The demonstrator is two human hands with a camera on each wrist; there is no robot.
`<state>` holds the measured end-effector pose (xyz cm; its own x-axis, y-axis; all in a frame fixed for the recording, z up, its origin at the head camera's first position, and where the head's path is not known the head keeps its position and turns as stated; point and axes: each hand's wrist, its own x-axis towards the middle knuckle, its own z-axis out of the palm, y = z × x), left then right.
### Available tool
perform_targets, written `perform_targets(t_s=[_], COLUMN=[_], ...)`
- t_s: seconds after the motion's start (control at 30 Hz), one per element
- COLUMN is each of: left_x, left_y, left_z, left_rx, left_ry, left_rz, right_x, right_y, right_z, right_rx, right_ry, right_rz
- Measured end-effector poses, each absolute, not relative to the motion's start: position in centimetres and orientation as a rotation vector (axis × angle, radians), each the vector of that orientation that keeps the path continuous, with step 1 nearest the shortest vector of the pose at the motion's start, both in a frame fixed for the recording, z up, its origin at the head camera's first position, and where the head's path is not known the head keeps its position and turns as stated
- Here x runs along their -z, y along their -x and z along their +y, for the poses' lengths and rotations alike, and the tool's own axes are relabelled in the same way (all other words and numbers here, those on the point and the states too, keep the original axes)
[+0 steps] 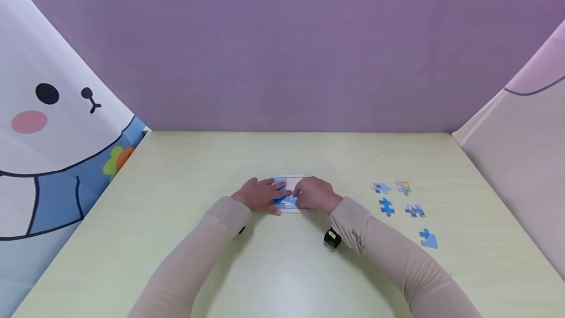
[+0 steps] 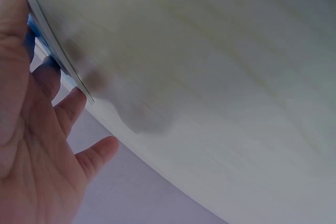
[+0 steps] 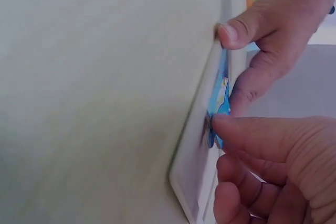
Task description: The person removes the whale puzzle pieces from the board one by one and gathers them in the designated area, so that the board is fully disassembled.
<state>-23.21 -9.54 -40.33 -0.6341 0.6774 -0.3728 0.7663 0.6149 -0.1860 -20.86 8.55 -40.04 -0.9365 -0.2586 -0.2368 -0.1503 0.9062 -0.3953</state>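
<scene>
While the left hand (image 1: 259,194) lies spread on the puzzle board (image 1: 293,181) | right hand (image 1: 316,194) curls, pinching a blue piece (image 3: 211,139)

Soft glare on tbl (image 1: 284,278), wrist pics dim.

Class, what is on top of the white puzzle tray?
On the tray, blue puzzle pieces show between the left hand and right hand. Whatever the hands cover cannot be seen.
</scene>
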Motion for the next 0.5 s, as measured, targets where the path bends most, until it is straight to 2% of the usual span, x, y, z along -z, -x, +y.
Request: perform_targets(t_s=[0.5], left_x=[40.22], left_y=[23.14], left_z=[-9.54], left_rx=[0.484], left_ry=[-1.154], left_rz=[2.569], right_x=[39.27], right_y=[19.98], right_z=[8.73], right_rx=[0.735], right_ry=[0.316], right_rz=[2.752])
